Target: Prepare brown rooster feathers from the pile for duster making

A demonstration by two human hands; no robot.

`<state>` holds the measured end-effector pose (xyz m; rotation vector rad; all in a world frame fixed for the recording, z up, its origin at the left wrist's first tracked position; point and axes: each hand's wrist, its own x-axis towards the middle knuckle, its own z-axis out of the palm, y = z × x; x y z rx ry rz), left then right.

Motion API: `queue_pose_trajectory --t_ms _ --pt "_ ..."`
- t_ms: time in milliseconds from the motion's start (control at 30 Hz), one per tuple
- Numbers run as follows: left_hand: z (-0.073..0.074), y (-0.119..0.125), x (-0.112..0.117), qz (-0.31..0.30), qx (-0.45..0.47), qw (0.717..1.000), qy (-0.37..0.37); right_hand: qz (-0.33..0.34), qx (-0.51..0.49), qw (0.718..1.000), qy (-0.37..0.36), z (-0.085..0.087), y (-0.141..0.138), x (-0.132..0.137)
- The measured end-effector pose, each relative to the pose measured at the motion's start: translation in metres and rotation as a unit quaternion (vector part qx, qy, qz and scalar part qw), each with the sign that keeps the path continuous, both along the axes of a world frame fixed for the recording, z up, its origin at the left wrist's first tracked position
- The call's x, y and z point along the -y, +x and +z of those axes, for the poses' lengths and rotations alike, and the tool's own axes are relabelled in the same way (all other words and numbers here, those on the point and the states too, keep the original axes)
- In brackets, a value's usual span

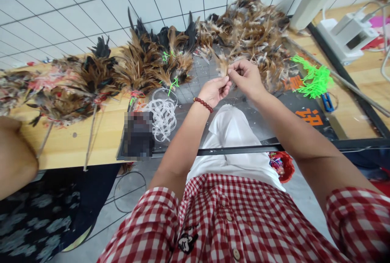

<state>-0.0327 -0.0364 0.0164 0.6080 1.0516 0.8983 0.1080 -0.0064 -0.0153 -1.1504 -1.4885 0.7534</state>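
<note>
My left hand (215,89) and my right hand (246,77) meet over the dark cutting mat (292,104), both pinched on a small tuft of brown feathers (223,66). A red bead bracelet (203,104) circles my left wrist. A big loose heap of brown and black feathers (252,27) lies just beyond my hands. Bundled feather clusters (143,62) lie to the left of it.
A coil of clear plastic ties (163,117) and green ties (317,79) lie on the mat, with blue snips (327,102) near the green ones. Feather dusters on sticks (70,92) rest on the wooden table. Another person's arm (15,153) shows at the left. A white device (347,35) stands at the far right.
</note>
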Motion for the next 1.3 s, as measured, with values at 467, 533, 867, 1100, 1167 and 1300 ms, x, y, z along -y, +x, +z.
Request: queue_pose_trajectory --t_ms 467,533,867,1100,1167,1300 --pt "-0.009 -0.004 -0.005 0.047 0.025 0.998 0.036 -0.009 -0.058 0.998 -0.001 -0.007 0.004 -0.008" --pt "-0.008 -0.003 -0.005 0.038 0.025 0.998 0.037 -0.01 -0.054 0.999 -0.002 -0.006 0.003 -0.006" --pt "-0.007 -0.002 -0.006 0.055 0.067 0.996 0.015 0.074 -0.12 0.984 -0.113 -0.004 0.004 -0.007" --pt "-0.014 -0.005 -0.009 0.062 0.085 0.994 -0.042 0.044 -0.127 0.989 -0.067 -0.002 0.006 -0.007" --pt "-0.014 -0.006 -0.009 0.051 0.083 0.994 -0.045 0.046 -0.112 0.991 -0.057 0.0 0.003 -0.004" --pt "-0.014 -0.005 -0.008 0.029 0.081 0.995 -0.046 0.057 -0.1 0.992 -0.055 0.0 -0.001 0.0"
